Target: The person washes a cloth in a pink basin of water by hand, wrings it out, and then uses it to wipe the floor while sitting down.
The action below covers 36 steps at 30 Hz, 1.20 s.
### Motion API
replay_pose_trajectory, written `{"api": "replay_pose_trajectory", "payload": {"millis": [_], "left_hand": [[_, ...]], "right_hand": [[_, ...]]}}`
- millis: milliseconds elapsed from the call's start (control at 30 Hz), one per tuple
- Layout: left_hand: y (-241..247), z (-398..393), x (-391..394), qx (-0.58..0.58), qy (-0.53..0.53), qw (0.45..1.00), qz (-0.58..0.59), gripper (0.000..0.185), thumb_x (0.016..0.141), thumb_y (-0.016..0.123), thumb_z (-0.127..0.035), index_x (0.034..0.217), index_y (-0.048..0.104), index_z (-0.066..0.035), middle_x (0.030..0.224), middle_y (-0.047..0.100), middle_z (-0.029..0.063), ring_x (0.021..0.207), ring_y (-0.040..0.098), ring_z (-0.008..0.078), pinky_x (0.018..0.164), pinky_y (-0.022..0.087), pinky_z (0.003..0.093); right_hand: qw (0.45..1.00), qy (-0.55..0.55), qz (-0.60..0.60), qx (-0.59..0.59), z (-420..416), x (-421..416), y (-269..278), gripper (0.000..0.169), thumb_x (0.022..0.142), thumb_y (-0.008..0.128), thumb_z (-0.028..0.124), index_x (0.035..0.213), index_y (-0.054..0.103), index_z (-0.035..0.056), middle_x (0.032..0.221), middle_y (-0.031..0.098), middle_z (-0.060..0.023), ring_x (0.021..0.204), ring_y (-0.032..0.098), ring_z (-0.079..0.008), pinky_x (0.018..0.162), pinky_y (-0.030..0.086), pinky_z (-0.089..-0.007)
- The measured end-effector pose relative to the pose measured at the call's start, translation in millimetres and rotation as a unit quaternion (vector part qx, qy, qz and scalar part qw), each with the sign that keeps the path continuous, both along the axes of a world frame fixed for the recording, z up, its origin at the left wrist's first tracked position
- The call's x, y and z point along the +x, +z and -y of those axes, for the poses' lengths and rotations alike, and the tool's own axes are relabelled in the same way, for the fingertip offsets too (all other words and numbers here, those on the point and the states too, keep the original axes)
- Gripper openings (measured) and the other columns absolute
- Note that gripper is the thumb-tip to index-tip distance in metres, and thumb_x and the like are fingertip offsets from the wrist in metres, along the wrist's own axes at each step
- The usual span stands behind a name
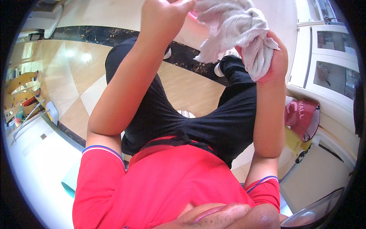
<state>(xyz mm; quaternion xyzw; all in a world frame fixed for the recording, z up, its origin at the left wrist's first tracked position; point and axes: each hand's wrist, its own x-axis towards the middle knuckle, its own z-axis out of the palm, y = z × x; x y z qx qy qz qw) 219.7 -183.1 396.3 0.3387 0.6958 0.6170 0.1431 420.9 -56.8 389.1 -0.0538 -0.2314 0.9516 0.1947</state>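
Observation:
A wet-looking, whitish cloth hangs bunched and twisted at the top of the head view. My right hand is closed around its lower right end, with a fold lying over the palm. My left hand is at the top edge, left of the cloth, with its fingertips near the cloth's upper left side. The picture's edge cuts off part of that hand, so its grip is not clear. A pink rim of some object shows between the left hand and the cloth. Below are my spread knees in black trousers.
White cabinets with glass panes stand at the right. Below them are a red bag with writing and a yellow perforated basket. A white surface lies at the left. A dark stone strip crosses the tiled floor.

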Motion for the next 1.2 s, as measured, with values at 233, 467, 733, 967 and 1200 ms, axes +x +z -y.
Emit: {"api": "replay_pose_trajectory", "payload": {"millis": [233, 467, 733, 967, 1200], "left_hand": [[28.1, 11.1, 29.5, -0.104, -0.135, 0.977, -0.126, 0.037, 0.089, 0.061, -0.037, 0.084, 0.068, -0.001, 0.074, 0.065, 0.0038, 0.064, 0.060, 0.0116, 0.059, 0.047, 0.0233], [7.1, 9.4, 26.1, -0.059, -0.219, 0.969, 0.097, 0.054, 0.077, 0.068, -0.056, 0.075, 0.068, -0.002, 0.063, 0.063, 0.0056, 0.058, 0.062, 0.0115, 0.056, 0.049, 0.0264], [17.3, 19.6, 8.6, -0.061, -0.236, 0.968, 0.068, 0.040, 0.069, 0.057, -0.005, 0.108, 0.060, 0.005, 0.081, 0.063, 0.0048, 0.068, 0.060, 0.0096, 0.062, 0.049, 0.0208], [22.9, 17.6, -6.7, -0.182, -0.137, 0.971, 0.074, 0.042, 0.073, 0.052, -0.007, 0.113, 0.060, 0.002, 0.089, 0.066, 0.0108, 0.079, 0.064, 0.0153, 0.069, 0.049, 0.0257], [21.9, 16.1, 16.1, 0.008, -0.105, 0.987, -0.124, 0.025, 0.081, 0.058, -0.006, 0.103, 0.067, -0.001, 0.095, 0.069, 0.0081, 0.088, 0.065, 0.0135, 0.081, 0.050, 0.0269]], "right_hand": [[0.985, -0.150, 0.081, 0.036, 21.1, -22.9, 23.1, 0.039, 0.090, 0.043, 0.020, 0.121, 0.048, -0.0044, 0.113, 0.058, -0.0194, 0.103, 0.059, -0.0302, 0.091, 0.048, -0.0440], [0.925, -0.196, 0.164, 0.283, 50.3, -26.6, 23.1, 0.047, 0.087, 0.049, 0.002, 0.131, 0.038, -0.0074, 0.120, 0.054, -0.0226, 0.109, 0.058, -0.0297, 0.093, 0.049, -0.0405], [0.940, -0.290, 0.124, 0.127, 39.2, -20.9, 26.5, 0.036, 0.089, 0.048, 0.003, 0.124, 0.046, -0.0056, 0.114, 0.058, -0.0168, 0.104, 0.059, -0.0278, 0.092, 0.049, -0.0416], [0.943, -0.312, 0.079, 0.086, 21.9, -6.8, 31.3, 0.043, 0.086, 0.042, 0.006, 0.128, 0.045, 0.0011, 0.123, 0.054, -0.0156, 0.118, 0.050, -0.0322, 0.104, 0.036, -0.0510], [0.949, -0.295, 0.057, 0.094, 22.0, -8.0, 32.6, 0.059, 0.070, 0.040, 0.000, 0.129, 0.042, -0.0023, 0.120, 0.054, -0.0193, 0.113, 0.053, -0.0350, 0.101, 0.041, -0.0501]]}}
